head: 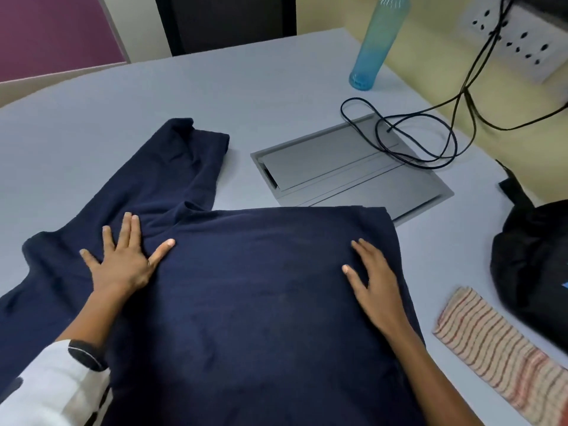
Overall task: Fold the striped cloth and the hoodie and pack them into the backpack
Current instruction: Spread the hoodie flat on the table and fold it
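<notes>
Navy hoodie [261, 302] fills the near middle of the pale grey counter [92, 118], its body folded into a broad flat panel with a straight far edge, while one sleeve runs away toward 11 o'clock and ends in a folded cuff. At 3 o'clock, against the right edge, sits the black backpack [534, 256], slumped, apart from the hoodie. A grey hinged cable hatch [338, 170] is set into the counter at 1 o'clock, the hoodie's far corner overlapping its near edge, and black cables [430, 139] loop over its far corner. At 4 o'clock the striped cloth [491, 355] lies folded into a long narrow strip, between hoodie and backpack, just beside the backpack's lower edge. A blue translucent bottle [375, 44] stands upright at 1 o'clock, far back. The left hand [123, 259] lies flat on the hoodie near the sleeve's root, fingers [129, 229] spread and straight, grasping nothing. The right hand [375, 281] presses the panel's right side, fingers extended and released.
</notes>
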